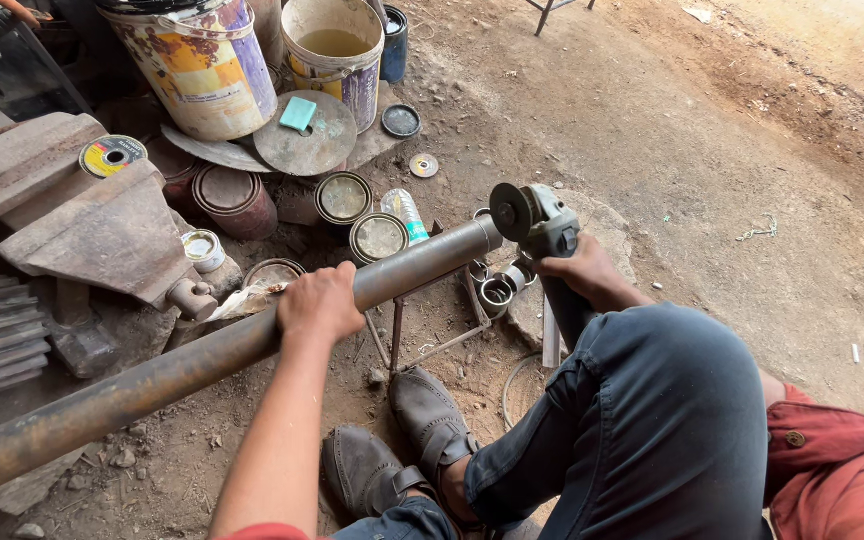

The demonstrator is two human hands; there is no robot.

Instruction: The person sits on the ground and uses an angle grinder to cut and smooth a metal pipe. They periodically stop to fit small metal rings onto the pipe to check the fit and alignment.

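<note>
A long rusty steel pipe runs from the lower left up to the middle, resting on a small metal stand. My left hand grips the pipe from above near its middle. My right hand holds an angle grinder, whose disc sits right at the pipe's far end. My knee in dark trousers fills the lower right, and my two grey shoes rest on the dirt below the pipe.
Paint-stained buckets and another bucket with yellowish liquid stand at the top left. Round tins, lids, a plastic bottle and a cutting disc lie around an anvil-like steel block. Short pipe rings lie under the grinder.
</note>
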